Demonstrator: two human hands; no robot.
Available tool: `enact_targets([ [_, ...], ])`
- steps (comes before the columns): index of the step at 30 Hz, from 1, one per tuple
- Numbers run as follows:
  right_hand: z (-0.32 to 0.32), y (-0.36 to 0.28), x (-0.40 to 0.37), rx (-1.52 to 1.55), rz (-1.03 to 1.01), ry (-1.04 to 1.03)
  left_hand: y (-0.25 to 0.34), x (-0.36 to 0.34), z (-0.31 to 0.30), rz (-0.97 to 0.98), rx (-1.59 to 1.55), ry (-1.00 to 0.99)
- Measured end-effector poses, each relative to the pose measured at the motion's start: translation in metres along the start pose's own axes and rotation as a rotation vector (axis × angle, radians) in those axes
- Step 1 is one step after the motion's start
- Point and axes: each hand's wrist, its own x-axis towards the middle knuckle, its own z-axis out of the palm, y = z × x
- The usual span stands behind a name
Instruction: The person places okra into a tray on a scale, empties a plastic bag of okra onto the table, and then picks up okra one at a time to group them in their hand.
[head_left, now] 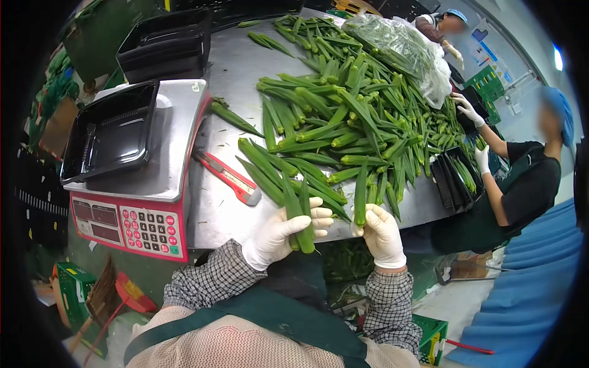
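My left hand [283, 235], in a white glove, is closed around a few green okra pods [297, 216] with their tips pointing away from me. In my gloved right hand [381, 237], a single okra pod [360, 199] stands upright, pinched near its stem end between thumb and fingers. Both hands are at the near edge of the metal table, slightly apart. Just beyond them spreads a large heap of okra [343, 116]. A red box cutter [228, 178] lies on the table to the left of the heap.
At left, a black plastic tray [116, 132] sits on a red-and-silver scale [175, 165]. More black trays [162, 46] are stacked behind it. A clear plastic bag [405, 52] lies on the heap's far side. Two co-workers in blue caps stand right, one beside black trays [451, 178] holding okra.
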Motion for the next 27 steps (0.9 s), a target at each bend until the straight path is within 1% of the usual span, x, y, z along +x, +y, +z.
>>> enact_targets([
  [3, 0.003, 0.000, 0.003, -0.045, -0.015, -0.010, 0.000, 0.000, -0.002, -0.003, 0.003, -0.002],
  [10, 0.008, 0.000, -0.002, -0.096, -0.016, 0.068, 0.000, -0.001, 0.000, -0.025, 0.046, 0.013],
  [13, 0.016, 0.000, -0.003, -0.306, 0.006, 0.131, 0.001, -0.001, 0.000, -0.019, 0.054, 0.025],
  [15, 0.032, 0.002, -0.006, -0.490, 0.050, 0.097, -0.001, -0.001, 0.001, 0.006, 0.052, 0.036],
  [16, 0.045, 0.002, -0.005, -0.574, 0.083, 0.046, -0.001, 0.000, 0.002, 0.025, 0.052, 0.040],
  [17, 0.050, 0.011, -0.003, -0.700, -0.134, -0.063, -0.002, 0.000, 0.003, 0.045, 0.052, 0.043],
  [19, 0.051, 0.010, 0.002, -0.907, -0.240, -0.057, -0.003, 0.001, -0.003, 0.061, 0.020, 0.034],
  [21, 0.063, -0.017, 0.009, -0.835, -0.100, 0.046, -0.002, 0.001, -0.005, 0.067, -0.020, 0.042],
  [22, 0.054, -0.010, 0.021, -1.075, -0.391, 0.161, -0.002, 0.001, -0.004, 0.064, -0.046, 0.053],
  [23, 0.050, -0.012, 0.036, -1.368, -0.616, 0.211, -0.002, 0.001, -0.002, 0.059, -0.073, 0.062],
  [25, 0.040, -0.007, 0.064, -1.633, -0.881, 0.189, -0.003, 0.001, -0.002, 0.041, -0.092, 0.059],
  [27, 0.032, -0.004, 0.073, -1.746, -0.907, 0.128, -0.001, 0.001, -0.002, 0.030, -0.070, 0.056],
])
